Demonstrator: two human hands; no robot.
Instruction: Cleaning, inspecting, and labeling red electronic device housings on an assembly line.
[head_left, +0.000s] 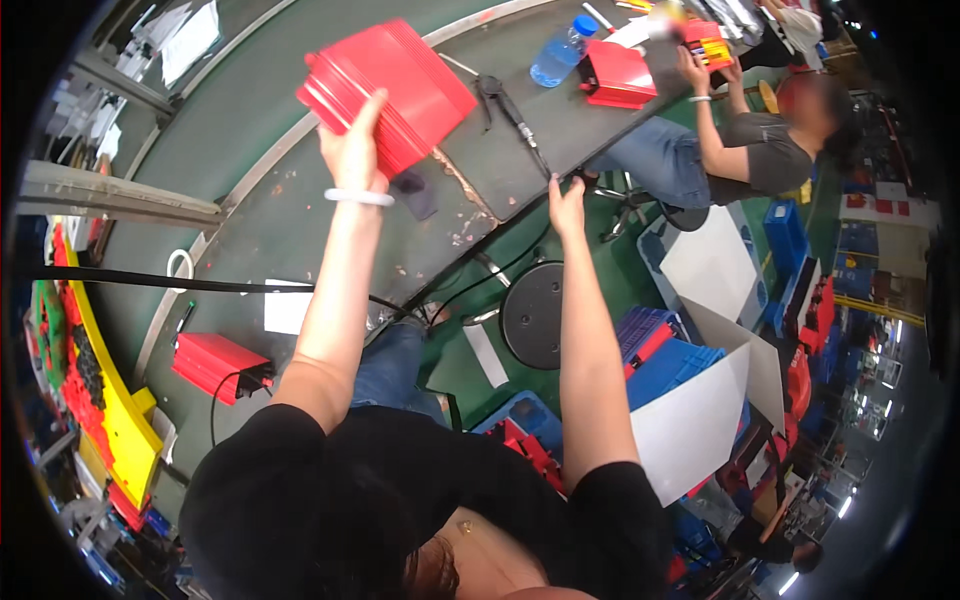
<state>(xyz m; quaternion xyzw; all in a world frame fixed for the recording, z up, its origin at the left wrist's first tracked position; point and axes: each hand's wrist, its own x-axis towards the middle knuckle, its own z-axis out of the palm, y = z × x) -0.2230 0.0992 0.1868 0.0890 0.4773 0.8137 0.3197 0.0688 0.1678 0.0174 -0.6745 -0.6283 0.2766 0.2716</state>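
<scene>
A red ridged box-shaped casing [405, 95] is in my left hand [352, 150], raised over the far part of the grey workbench [240, 240]. The thumb lies across its near face; the other fingers are mostly hidden behind it. My right hand [567, 208] is by the bench's right edge, finger and thumb apart with nothing visible between them. Its fingertips are close to the hose end of a black air blow gun [510, 115]; whether they touch it I cannot tell. The gun lies on the bench, its thin nozzle pointing toward the casing.
A water bottle [562, 52] and another red casing [617, 75] stand farther along. Nearer left are a red casing [222, 366] and white paper [288, 307]. A co-worker [770, 150] holds a red unit. A round stool [533, 315] and blue crates [675, 375] are at right.
</scene>
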